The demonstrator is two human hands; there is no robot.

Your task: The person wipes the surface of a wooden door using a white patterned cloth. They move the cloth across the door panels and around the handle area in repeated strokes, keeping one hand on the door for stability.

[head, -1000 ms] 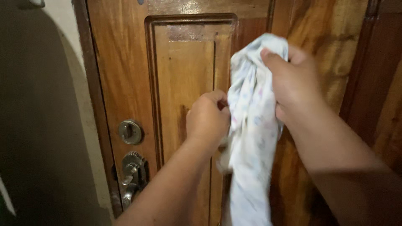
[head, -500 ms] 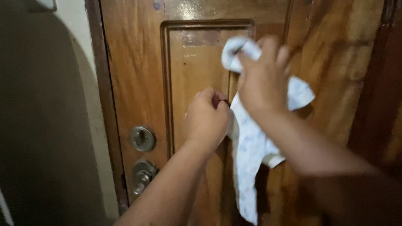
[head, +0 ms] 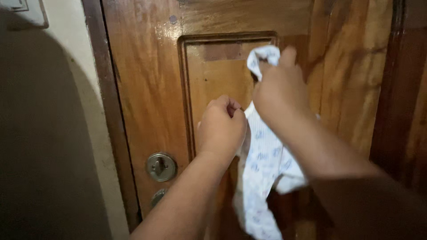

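Observation:
A white cloth [head: 262, 169] with small blue prints hangs in front of a varnished wooden door [head: 147, 89]. My left hand [head: 221, 126] is closed on the cloth's edge at mid height, just in front of the door's raised panel. My right hand [head: 278, 91] is higher and to the right, fingers closed on the cloth's upper corner, which pokes out above the knuckles. The rest of the cloth drops between and below my forearms. Part of it is hidden behind my right arm.
A round metal deadbolt [head: 160, 166] sits on the door's left side, with the top of a handle plate [head: 158, 195] below it. A dark door frame [head: 109, 111] and a pale wall [head: 66, 89] lie left; a light switch [head: 18, 11] is at top left.
My right hand has swung left from the right of the cloth and now holds its top corner over the panel. The cloth bunch has opened and hangs lower. The view has drifted upward.

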